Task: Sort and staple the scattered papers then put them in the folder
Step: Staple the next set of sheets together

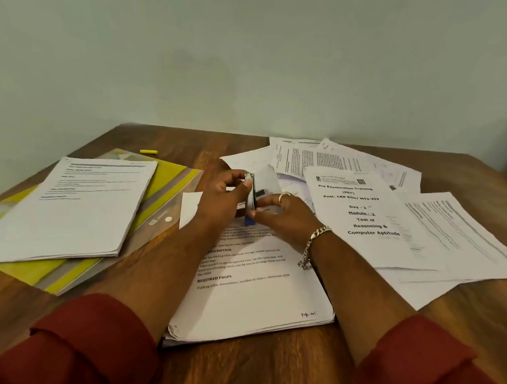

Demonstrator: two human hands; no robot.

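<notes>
I hold the stapler (251, 197) between both hands over the top end of the paper stack (252, 294) that lies in front of me near the middle of the tabletop (266, 374). My left hand (225, 200) curls round its left side, fingers wrapped over the far end and thumb laid along the metal body. My right hand (286, 214) pinches its right side and near end with curled fingertips; a ring sits on one finger and a chain bracelet (312, 247) hangs at the wrist. The stapler's long axis runs away from me toward the far edge, standing nearly on edge, its silver end pointing to the far edge and its blue end (249, 220) toward me, low against the paper. Whether it touches the sheet I cannot tell.

The stack lies slightly turned, its printed top sheet readable from my side, one corner close to the near edge. Toward the left edge lies the folder (170, 193), clear plastic with yellow inside, and a second stapled-looking bundle (69, 205) rests flat on top of it. A small yellow object (148, 151) lies beyond the folder near the far edge. Loose scattered papers (392, 205) overlap across the right part of the tabletop, reaching the far edge. Both my sleeves (92, 339) are dark red.
</notes>
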